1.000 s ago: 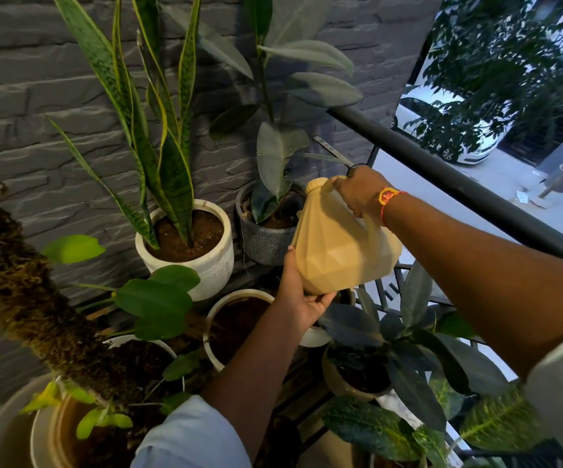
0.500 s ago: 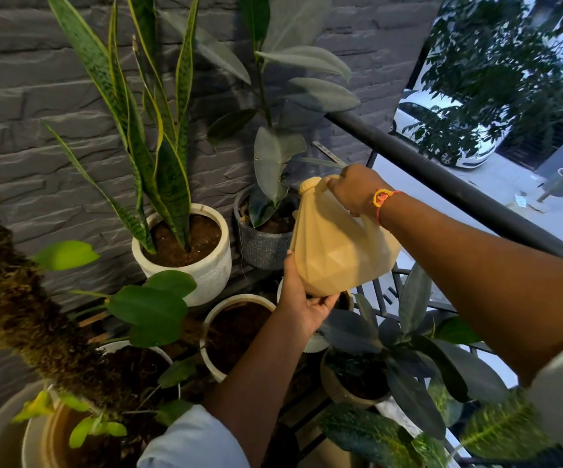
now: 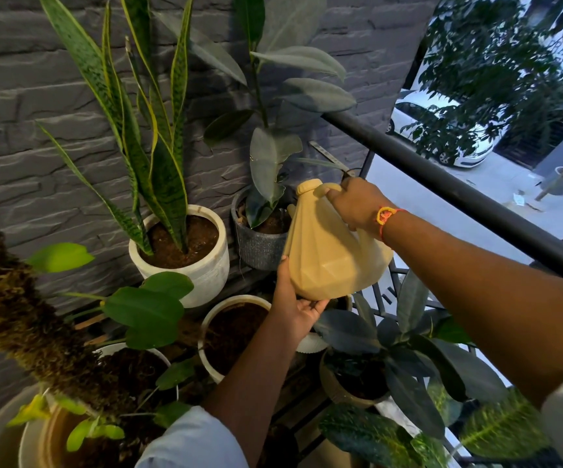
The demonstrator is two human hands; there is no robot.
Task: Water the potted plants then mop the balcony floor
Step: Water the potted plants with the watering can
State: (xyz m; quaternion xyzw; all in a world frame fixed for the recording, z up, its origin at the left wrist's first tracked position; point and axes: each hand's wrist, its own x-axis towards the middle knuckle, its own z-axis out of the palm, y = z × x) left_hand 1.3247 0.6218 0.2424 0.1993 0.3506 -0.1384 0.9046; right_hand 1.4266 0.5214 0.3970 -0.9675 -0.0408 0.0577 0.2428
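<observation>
A faceted tan watering jug [image 3: 327,255] hangs tilted toward the grey pot [image 3: 256,244] with the rubber plant. My right hand [image 3: 354,204] grips the jug's handle at the top. My left hand [image 3: 293,302] cups the jug's base from below, fingers curled under it. A white pot [image 3: 205,271] with a snake plant and damp soil stands to the left. A white pot [image 3: 212,319] of bare soil sits under my left forearm.
A dark metal railing [image 3: 459,194] runs diagonally on the right, with the street and a white car [image 3: 442,136] below. A grey brick wall [image 3: 36,113] backs the pots. A moss pole [image 3: 30,315] leans at left. Dark-leaved potted plants [image 3: 391,349] crowd the lower right.
The jug and both hands have stayed almost still, shifting only slightly lower and left in view as the camera moved.
</observation>
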